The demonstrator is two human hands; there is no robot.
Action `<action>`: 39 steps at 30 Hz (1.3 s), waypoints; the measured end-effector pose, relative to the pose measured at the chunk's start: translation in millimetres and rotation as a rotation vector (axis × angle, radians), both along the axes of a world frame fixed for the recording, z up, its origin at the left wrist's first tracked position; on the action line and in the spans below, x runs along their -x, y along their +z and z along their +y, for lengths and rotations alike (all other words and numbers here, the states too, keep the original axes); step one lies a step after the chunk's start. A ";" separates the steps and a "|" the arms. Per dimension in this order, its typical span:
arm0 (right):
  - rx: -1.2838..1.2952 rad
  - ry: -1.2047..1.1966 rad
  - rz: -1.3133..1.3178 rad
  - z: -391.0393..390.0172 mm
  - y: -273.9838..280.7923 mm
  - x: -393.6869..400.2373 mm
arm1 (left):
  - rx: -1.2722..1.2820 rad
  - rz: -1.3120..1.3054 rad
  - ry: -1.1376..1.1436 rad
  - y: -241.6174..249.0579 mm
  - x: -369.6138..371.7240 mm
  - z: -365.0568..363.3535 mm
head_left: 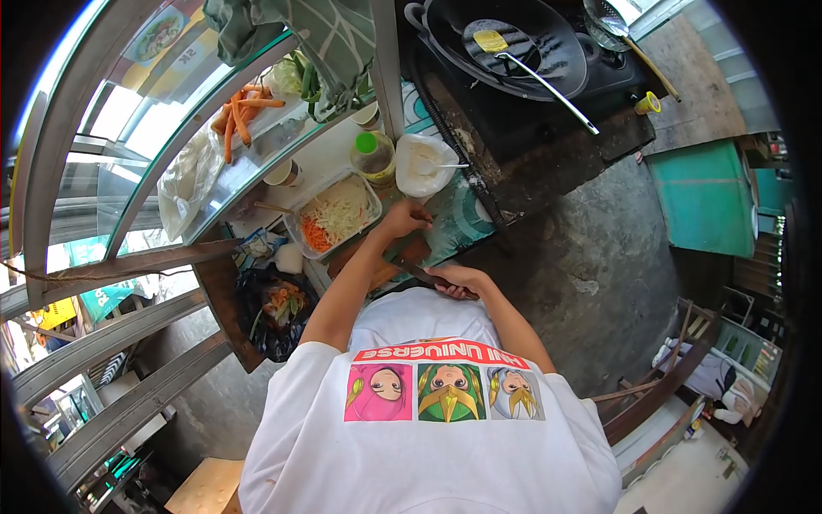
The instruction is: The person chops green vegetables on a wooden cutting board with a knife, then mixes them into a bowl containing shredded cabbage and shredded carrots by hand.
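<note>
Mid-frame: right hand is clenched around the handle of a knife, blade angled over the cutting board. Left hand rests on the board; whether it grasps anything cannot be told. The knife looks rigid and light; safest taken by the handle.

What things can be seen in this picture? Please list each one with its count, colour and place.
Knife: one, dark blade, on the cutting board, held by the right hand.
Cutting board: one, brown, under both hands.
Tray of shredded vegetables: one, clear, with white and orange shreds, beyond the board.
Bottle: one, yellowish with a green cap, behind the tray.
White tub: one, right of the bottle.
Carrots: several, orange, on the glass shelf.
Wok: one, black, on the stove, with a ladle inside.
Black bag: one, with vegetable scraps, lower left of the board.
Left hand: one, resting on the board's far end.
Right hand: one, gripping the knife handle.
</note>
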State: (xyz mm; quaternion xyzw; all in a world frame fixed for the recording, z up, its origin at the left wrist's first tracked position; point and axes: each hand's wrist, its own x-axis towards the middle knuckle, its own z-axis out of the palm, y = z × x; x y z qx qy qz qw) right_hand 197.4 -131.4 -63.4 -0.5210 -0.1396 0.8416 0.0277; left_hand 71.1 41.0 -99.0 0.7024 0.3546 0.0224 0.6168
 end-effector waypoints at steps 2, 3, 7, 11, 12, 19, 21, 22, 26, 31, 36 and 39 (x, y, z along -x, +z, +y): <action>-0.012 0.019 0.024 -0.7 0.8 -3.4 | -0.006 -0.019 -0.058 -0.1 0.5 -0.6; -0.014 0.026 0.025 -1.6 -0.3 -5.0 | -0.009 -0.018 -0.051 6.5 0.5 -2.0; -0.063 0.021 -0.074 -2.5 -4.6 -9.4 | 0.090 -0.118 0.016 34.2 8.1 -8.4; -0.251 0.018 -0.228 3.2 4.2 -3.6 | 0.156 -0.125 -0.022 45.7 22.3 -8.0; -0.255 0.027 -0.227 5.9 3.7 -1.0 | 0.153 -0.125 -0.013 50.9 23.9 -9.4; -0.422 0.115 -0.246 17.1 5.5 15.5 | 0.028 -0.204 0.125 64.8 26.9 -16.9; -0.407 0.125 -0.216 15.6 2.5 16.8 | 0.021 -0.214 0.182 73.2 30.0 -17.1; -0.579 0.184 -0.434 9.8 0.0 19.7 | 0.015 -0.201 0.213 78.3 31.0 -18.0; -0.767 0.343 -0.754 6.6 33.9 17.2 | -0.014 -0.142 0.281 118.7 31.3 -23.3; -0.915 0.415 -0.794 9.7 42.9 21.6 | -0.052 -0.379 0.183 150.3 11.8 -48.2; -1.107 0.273 -0.815 7.0 17.0 5.4 | -0.318 -0.627 -0.092 219.1 -9.4 -86.8; -1.132 0.061 -0.817 -5.1 6.8 -13.8 | -0.179 -0.525 0.149 208.3 19.3 -81.2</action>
